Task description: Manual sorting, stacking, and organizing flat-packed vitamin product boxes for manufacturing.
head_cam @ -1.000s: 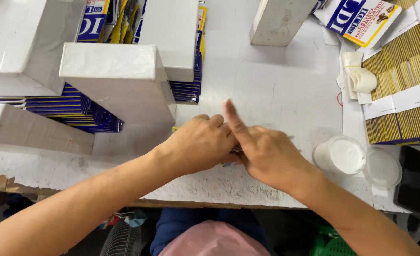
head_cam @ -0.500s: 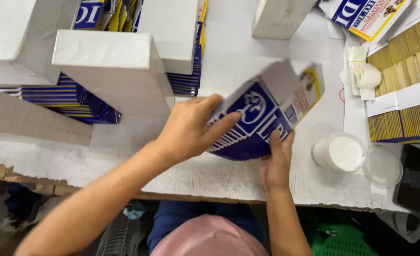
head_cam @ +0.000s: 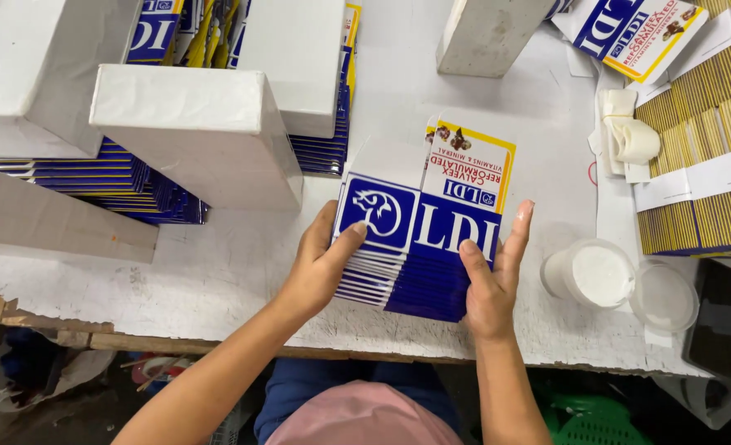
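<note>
Left hand: the left hand [head_cam: 320,268] sits at centre frame, its grip grasping the left edge of a stack of flattened cartons [head_cam: 419,239], thumb laid across the top face, fingers tucked along the side.
Right hand: the right hand [head_cam: 491,280] is just right of centre, its grip grasping the right edge of the same stack, thumb on the top face, fingers upright along the side.
Stack position: centre of the frame, held between both hands at the near part of the desk [head_cam: 217,272]; the top carton is blue with white lettering and a white and yellow panel at its far end. The lower edges of the cartons fan out slightly at the near left corner. Whether the stack rests on the desk or is raised off it cannot be told.
Upper left of frame: white blocks [head_cam: 192,124] stand on further piles of blue cartons [head_cam: 118,177].
Top centre: another white block [head_cam: 493,33] stands alone.
Right edge: rows of yellow carton bundles [head_cam: 703,124] banded in white paper, with a small roll of white tape [head_cam: 629,136] beside them.
Lower right: a round white tub [head_cam: 592,276], a clear lid [head_cam: 664,297] touching it, and a dark phone [head_cam: 718,317] near the desk edge.
Bottom centre: a pink cap [head_cam: 361,416] of the wearer.
</note>
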